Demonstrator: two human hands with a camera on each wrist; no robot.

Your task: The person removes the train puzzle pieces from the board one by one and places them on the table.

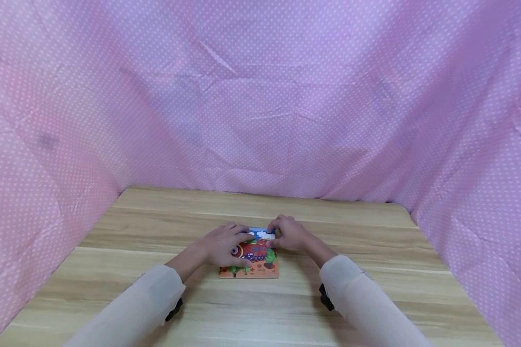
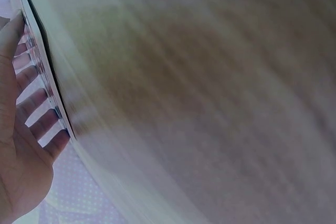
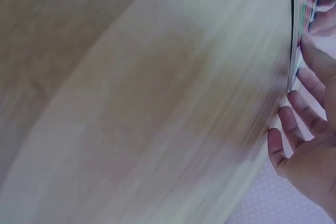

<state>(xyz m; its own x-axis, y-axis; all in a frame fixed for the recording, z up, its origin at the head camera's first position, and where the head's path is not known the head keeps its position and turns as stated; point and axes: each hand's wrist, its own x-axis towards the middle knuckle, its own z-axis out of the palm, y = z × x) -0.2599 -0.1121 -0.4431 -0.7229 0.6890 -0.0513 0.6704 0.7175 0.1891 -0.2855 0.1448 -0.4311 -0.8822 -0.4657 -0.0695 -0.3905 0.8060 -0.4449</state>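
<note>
A small, flat puzzle board point(image 1: 260, 270) lies on the table, printed with a red cartoon train, green trees, orange ground and a blue sky with white clouds. My left hand point(image 1: 226, 245) rests over its left side with spread fingers, hiding part of the picture. On the upper right corner, my right hand point(image 1: 288, 233) touches the board with thumb and fingertips. Seen from the left wrist, the board point(image 2: 46, 61) appears edge-on, with the left fingers point(image 2: 41, 124) along it. In the right wrist view, fingertips of the right hand point(image 3: 310, 135) meet the board's edge.
The wooden table point(image 1: 260, 313) stretches out around the board. A pink cloth with white dots point(image 1: 260, 106) hangs behind the table and along both sides. Dark wrist-worn devices point(image 1: 326, 297) show under the pale sleeves.
</note>
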